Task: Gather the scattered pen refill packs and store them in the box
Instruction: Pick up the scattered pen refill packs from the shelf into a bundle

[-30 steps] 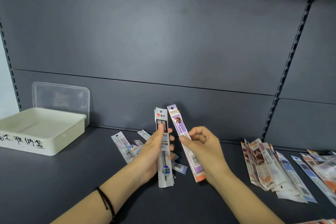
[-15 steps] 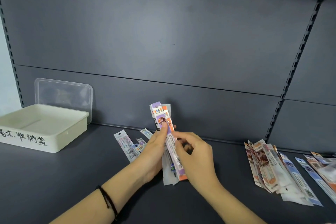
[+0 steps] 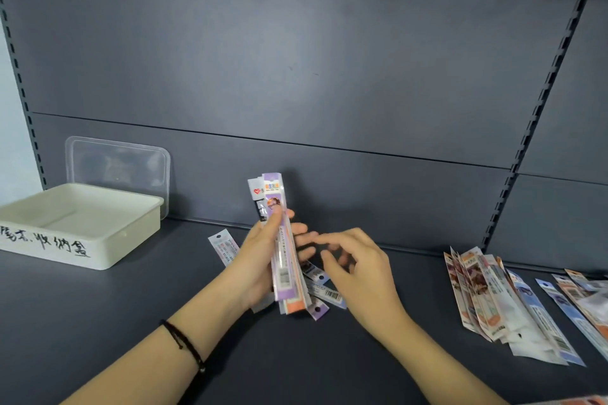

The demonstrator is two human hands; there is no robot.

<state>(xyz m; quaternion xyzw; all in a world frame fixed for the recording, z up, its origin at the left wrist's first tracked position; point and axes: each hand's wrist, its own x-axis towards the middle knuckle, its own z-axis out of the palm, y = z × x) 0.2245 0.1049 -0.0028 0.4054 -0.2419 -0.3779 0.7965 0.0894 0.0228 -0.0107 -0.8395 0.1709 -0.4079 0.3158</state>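
My left hand (image 3: 260,260) grips a small upright bundle of pen refill packs (image 3: 279,240), a purple one in front of a white-and-black one, thumb pressed on the front. My right hand (image 3: 355,270) hovers just right of the bundle with loosely bent fingers and holds nothing. A few loose packs (image 3: 320,293) lie on the dark shelf under both hands, and one more pack (image 3: 224,246) lies to the left. The cream box (image 3: 82,250) with black handwriting stands open at the far left.
A clear lid (image 3: 118,168) leans on the back panel behind the box. A fanned pile of several refill packs (image 3: 500,299) lies at the right, reaching the frame edge. The shelf's back panel (image 3: 329,76) rises right behind the hands.
My right hand has passed the purple pack onto the bundle in my left hand and let go, drawing back to the right. The bundle now stands upright.
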